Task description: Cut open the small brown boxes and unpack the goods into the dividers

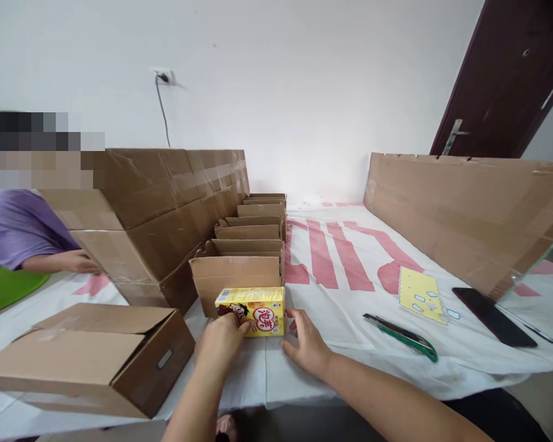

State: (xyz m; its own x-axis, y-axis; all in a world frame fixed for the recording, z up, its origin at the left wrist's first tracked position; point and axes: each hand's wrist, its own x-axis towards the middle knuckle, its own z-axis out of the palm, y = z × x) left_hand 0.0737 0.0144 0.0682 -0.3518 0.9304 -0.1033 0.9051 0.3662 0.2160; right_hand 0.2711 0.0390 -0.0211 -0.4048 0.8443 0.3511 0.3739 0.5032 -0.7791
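A yellow cream puff box (266, 296) with red lettering and a cartoon figure lies on its long side on the white cloth. It is in front of the nearest open carton (237, 270). My left hand (223, 337) is closed on the left front part of the box, its fingertips partly hidden. By the right end of the box is my right hand (306, 344), with thumb and fingers apart. Its index fingertip is close to the box's edge; whether it touches I cannot tell.
Open cartons recede in a row beside stacked taped cartons (152, 215). A closed carton (74, 344) lies front left. Rightward are a green utility knife (400, 337), a yellow card (419, 294), a black phone (493, 316) and a cardboard panel (451, 215). A co-worker's hand (80, 262) touches the stack.
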